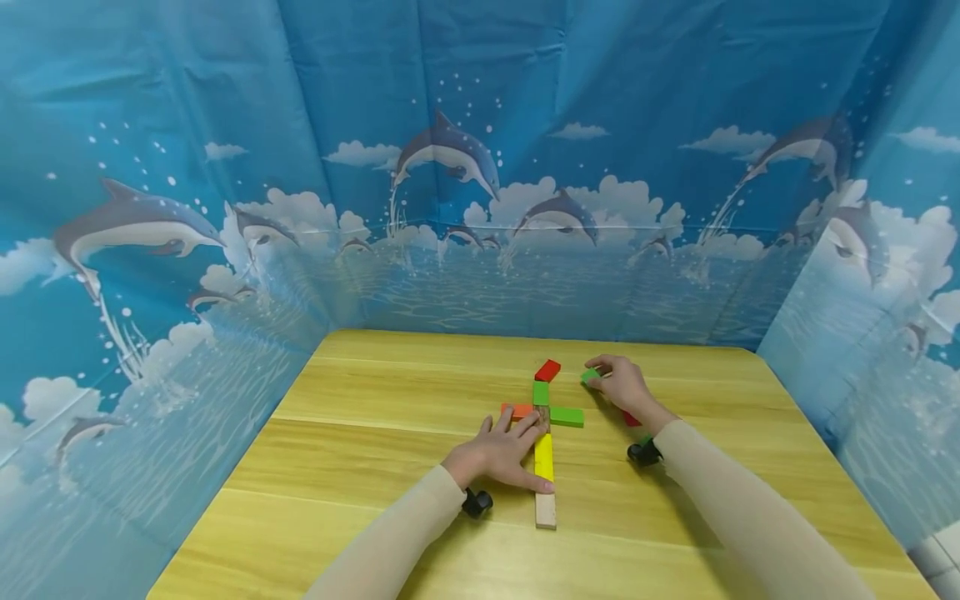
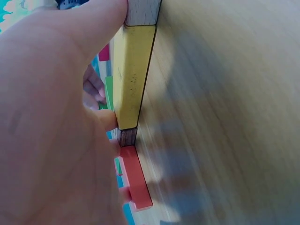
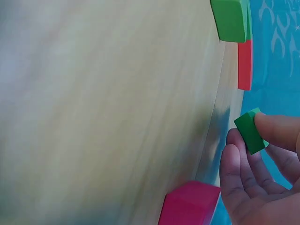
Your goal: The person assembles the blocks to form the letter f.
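Note:
My left hand [image 1: 501, 458] lies spread over a cross-like layout of wooden blocks, its fingertips at the orange-red block [image 1: 516, 412] and brown block [image 1: 545, 423]. Its thumb touches where the yellow block [image 2: 132, 77] meets the pale wood block [image 1: 546, 512]. To the right of the brown block lies a long green block [image 1: 567, 417]; a shorter green block [image 1: 541, 392] sits above it. A red block [image 1: 548, 371] lies slanted at the far end. With thumb and fingers, my right hand [image 1: 626, 387] pinches a small green block [image 3: 251, 132], above the table in the right wrist view.
A red block [image 1: 632, 419] lies below the right wrist, partly hidden by the arm. The yellow wood-grain table [image 1: 337, 467] meets a blue dolphin-print curtain [image 1: 480, 283] behind and at both sides. Black wrist cameras [image 1: 643, 453] sit under both wrists.

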`<state>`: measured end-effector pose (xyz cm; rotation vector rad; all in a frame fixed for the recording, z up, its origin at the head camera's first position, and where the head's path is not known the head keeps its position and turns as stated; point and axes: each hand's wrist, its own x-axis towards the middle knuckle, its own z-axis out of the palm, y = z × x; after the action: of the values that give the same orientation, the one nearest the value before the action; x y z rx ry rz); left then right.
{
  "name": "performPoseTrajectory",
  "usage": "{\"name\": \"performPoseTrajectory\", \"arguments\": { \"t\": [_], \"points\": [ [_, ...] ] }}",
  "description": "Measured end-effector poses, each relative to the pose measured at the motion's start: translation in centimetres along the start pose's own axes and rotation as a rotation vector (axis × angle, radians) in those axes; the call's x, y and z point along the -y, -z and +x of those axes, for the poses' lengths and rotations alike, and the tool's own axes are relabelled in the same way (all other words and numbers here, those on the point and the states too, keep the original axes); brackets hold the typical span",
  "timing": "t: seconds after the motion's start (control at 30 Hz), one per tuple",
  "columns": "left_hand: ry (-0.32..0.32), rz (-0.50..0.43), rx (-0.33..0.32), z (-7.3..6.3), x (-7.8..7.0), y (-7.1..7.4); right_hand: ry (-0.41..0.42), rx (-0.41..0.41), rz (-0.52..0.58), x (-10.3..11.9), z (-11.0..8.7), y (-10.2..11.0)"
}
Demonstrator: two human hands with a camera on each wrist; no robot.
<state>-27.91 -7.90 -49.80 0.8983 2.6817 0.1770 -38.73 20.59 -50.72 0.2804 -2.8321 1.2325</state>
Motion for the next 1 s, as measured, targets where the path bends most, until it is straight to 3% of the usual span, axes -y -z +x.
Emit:
{"name": "performPoseTrajectory", "arguments": {
  "t": [0.43, 0.63, 1.0],
  "points": [
    [-0.009, 0.003, -0.019, 0.3, 0.1, 0.2, -0.057, -0.068, 0.012, 0.1, 3.6, -1.0],
    [0.015, -0.003, 0.01, 0.6, 0.3, -0.3, -0.101, -0.046, 0.043, 0.5, 4.2, -1.7],
    [-0.016, 0.013, -0.025, 0.3, 0.1, -0.1, -0.163, -0.036, 0.088, 0.6, 4.9, -2.0]
  ]
}}
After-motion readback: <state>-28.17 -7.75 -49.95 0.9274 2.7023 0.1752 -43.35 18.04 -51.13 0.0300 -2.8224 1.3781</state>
